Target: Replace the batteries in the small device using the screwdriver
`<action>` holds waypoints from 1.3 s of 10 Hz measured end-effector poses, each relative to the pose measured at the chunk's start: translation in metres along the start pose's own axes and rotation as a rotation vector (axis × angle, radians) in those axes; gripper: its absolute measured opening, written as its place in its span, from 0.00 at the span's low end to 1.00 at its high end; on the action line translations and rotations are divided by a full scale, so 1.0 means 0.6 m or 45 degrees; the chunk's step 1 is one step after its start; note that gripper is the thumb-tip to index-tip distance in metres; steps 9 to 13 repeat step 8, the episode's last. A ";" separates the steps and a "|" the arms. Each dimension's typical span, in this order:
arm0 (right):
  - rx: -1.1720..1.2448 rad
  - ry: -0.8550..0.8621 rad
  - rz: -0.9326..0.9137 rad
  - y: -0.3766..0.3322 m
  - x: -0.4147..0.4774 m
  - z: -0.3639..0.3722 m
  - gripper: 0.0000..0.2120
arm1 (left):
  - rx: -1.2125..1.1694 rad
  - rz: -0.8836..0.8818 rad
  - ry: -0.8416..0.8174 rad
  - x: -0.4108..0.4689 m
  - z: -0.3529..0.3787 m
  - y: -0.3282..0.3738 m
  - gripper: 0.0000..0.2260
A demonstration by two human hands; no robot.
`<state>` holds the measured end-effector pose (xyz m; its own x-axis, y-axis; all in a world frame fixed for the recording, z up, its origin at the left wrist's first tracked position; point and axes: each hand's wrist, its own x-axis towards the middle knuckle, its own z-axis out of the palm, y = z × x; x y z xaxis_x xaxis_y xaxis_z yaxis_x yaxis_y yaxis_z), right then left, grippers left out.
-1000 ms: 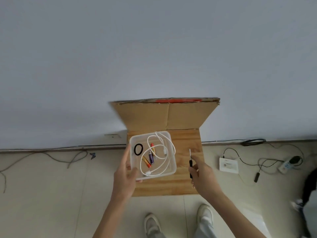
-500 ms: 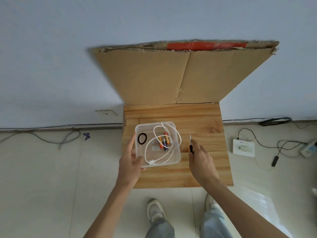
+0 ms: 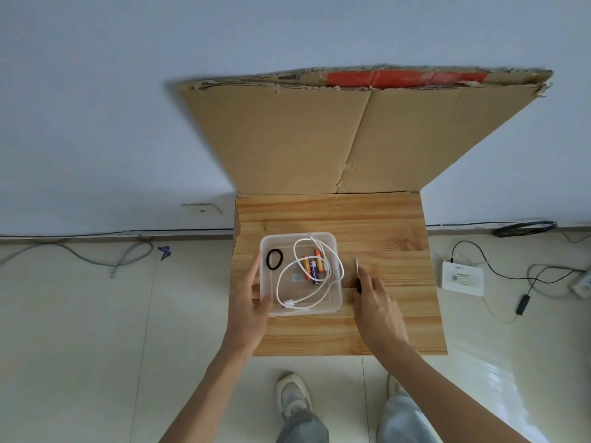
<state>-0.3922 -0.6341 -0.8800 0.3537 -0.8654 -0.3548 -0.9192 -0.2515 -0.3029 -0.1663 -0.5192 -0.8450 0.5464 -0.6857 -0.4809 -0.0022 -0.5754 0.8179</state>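
Far to the left of the left hand, grey cables (image 3: 96, 254) lie loose on the pale floor along the wall. The left hand (image 3: 252, 311) grips the front left corner of a clear plastic box (image 3: 319, 310). Its fingers lie along the outside of the left wall and its thumb presses on the rim at the front, so the wall is pinched between them. The box stands on a wooden table (image 3: 383, 225).

Inside the box, just beside the fingers of this hand, lies a black hair band (image 3: 274, 259). More to the right, a white cable (image 3: 290, 303) makes loose loops, and its plug end is near the thumb. Three batteries (image 3: 314, 267), two orange and one dark blue, lie side by side within these loops. They are between the two hands and touch neither.

The right hand (image 3: 377, 311) is just to the right of the box, over the table. Its fingers are curled round the black handle of a screwdriver (image 3: 357, 276), and the thin metal shaft points away from the person, out past the fingertips. I cannot tell whether the tool touches the table.

Behind both hands a big sheet of cardboard (image 3: 319, 139) stands tilted at the back edge of the table. Well to the right of the right hand, a white case (image 3: 462, 278) with black wires lies on the floor.
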 end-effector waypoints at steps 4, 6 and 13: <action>0.057 -0.029 -0.001 -0.001 0.002 -0.010 0.25 | 0.149 0.036 -0.104 0.017 -0.023 -0.003 0.38; 0.026 -0.089 0.103 -0.004 -0.020 -0.035 0.15 | 0.562 0.012 -0.180 0.014 -0.050 0.021 0.39; -0.031 -0.186 0.330 -0.033 -0.051 -0.085 0.15 | 1.172 0.001 -0.221 -0.008 -0.080 0.093 0.36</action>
